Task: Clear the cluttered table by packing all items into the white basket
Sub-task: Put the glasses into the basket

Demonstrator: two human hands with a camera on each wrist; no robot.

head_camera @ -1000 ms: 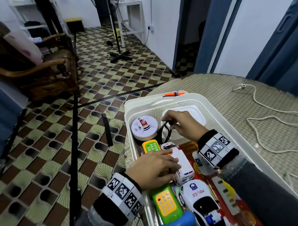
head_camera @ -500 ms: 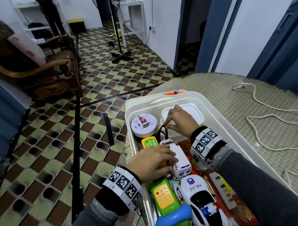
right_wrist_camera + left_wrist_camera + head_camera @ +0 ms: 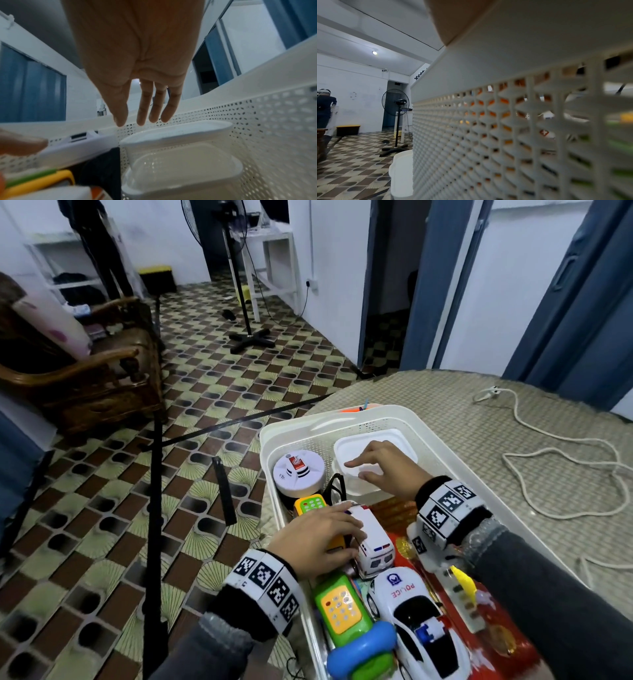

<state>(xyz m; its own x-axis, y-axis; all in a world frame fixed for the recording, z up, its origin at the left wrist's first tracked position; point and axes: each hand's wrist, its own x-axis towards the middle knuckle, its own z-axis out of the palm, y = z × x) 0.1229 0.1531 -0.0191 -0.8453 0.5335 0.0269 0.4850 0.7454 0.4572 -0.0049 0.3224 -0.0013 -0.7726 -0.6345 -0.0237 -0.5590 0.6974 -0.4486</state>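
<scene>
A white basket [image 3: 455,460] was seen standing on a woven table mat [image 3: 513,419], packed with items. At its far end a white lidded container [image 3: 394,440] sat beside a round white smoke detector [image 3: 298,472]. The right hand [image 3: 383,467] was held just above the container, its fingers [image 3: 155,108] straight and spread, nothing gripped; whether they touched the lid could not be told. The left hand [image 3: 317,541] was laid over a white toy ambulance [image 3: 373,539] near the basket's middle, fingers gently bent across its roof; a firm grip could not be confirmed. Next to the ambulance lay a green and yellow toy phone [image 3: 342,607] with a blue end, and a white toy police car [image 3: 418,621] was placed nearest the viewer on a red card. In the left wrist view only the basket's perforated outer wall [image 3: 505,135] was shown. A white cord [image 3: 561,460] lay loose on the mat, well apart from the basket.
</scene>
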